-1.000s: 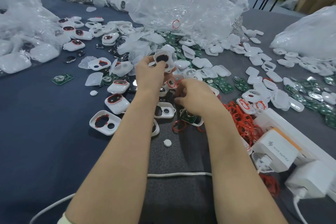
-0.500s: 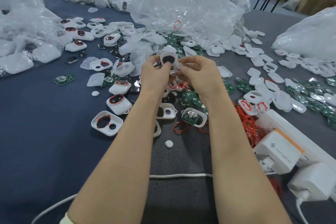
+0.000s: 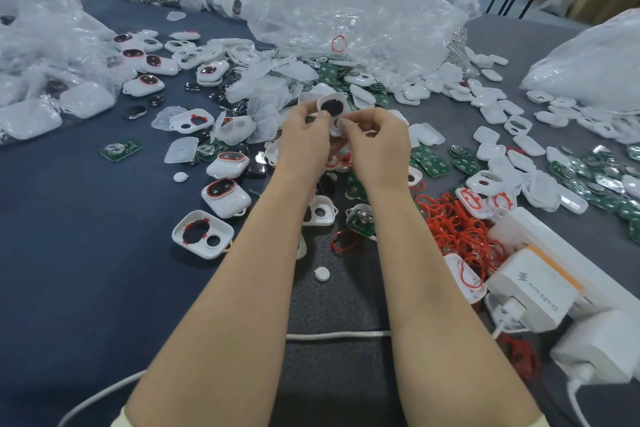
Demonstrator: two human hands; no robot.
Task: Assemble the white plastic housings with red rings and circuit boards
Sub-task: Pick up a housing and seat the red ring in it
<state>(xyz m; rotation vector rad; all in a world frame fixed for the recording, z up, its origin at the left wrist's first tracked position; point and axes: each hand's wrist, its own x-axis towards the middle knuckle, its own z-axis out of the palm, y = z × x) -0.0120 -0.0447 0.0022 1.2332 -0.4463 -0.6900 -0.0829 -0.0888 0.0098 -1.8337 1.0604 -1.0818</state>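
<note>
Pinching one white housing [image 3: 333, 98] between left hand [image 3: 304, 139] and right hand [image 3: 377, 146], lifted above the tabletop [image 3: 69, 218]. Strewn below with green circuit boards [image 3: 431, 161] and a heap of red rings [image 3: 457, 236].

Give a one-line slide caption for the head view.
Left hand and right hand hold one white housing over a table strewn with housings, red rings and circuit boards.

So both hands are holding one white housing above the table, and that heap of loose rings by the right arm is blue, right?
Not blue: the head view shows the heap of loose rings is red. The left hand and right hand do hold the white housing.
</note>
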